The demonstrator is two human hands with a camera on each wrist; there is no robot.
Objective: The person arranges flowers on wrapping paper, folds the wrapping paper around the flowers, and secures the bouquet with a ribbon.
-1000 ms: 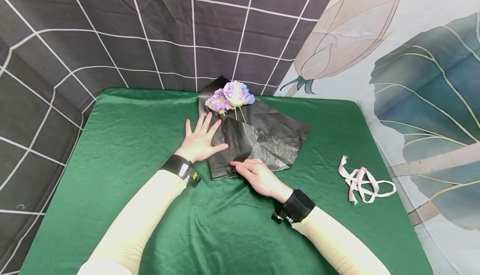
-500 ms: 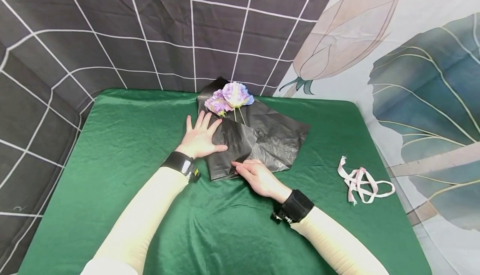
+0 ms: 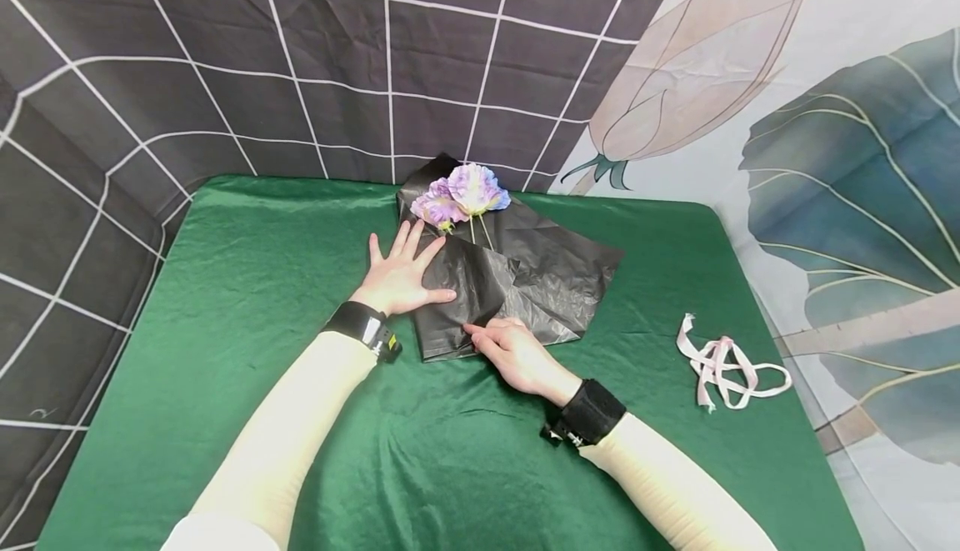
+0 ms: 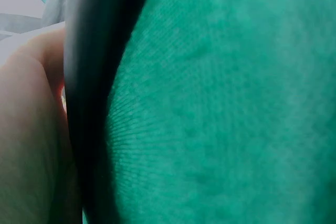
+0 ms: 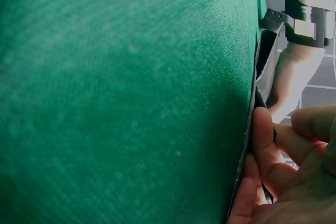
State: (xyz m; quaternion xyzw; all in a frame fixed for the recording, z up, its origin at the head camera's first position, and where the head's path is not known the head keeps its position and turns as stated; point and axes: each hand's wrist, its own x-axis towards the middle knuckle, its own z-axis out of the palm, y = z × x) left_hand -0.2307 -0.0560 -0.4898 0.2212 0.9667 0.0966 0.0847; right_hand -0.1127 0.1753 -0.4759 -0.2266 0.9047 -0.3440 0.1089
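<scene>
Two purple-and-blue artificial flowers point(image 3: 468, 190) lie on a sheet of black wrapping paper point(image 3: 555, 272), their thin stems running under a flap folded over from the left. My left hand point(image 3: 397, 280) rests flat with fingers spread on that folded left side, just below the blooms. At the paper's lower edge my right hand point(image 3: 517, 355) pinches the flap's edge, its index finger pointing left. In the right wrist view, the curled fingers point(image 5: 264, 132) sit right at the dark paper edge. The left wrist view shows part of the left hand beside the dark paper's edge.
A tangled pale pink ribbon point(image 3: 723, 368) lies on the right part of the green cloth-covered table point(image 3: 277, 284). Behind the table hangs a dark grid-patterned cloth point(image 3: 330, 51), and a leaf-patterned cloth point(image 3: 847, 201) hangs to the right.
Almost nothing moves. Both hands keep their places on the paper, and the flowers and ribbon lie as before.
</scene>
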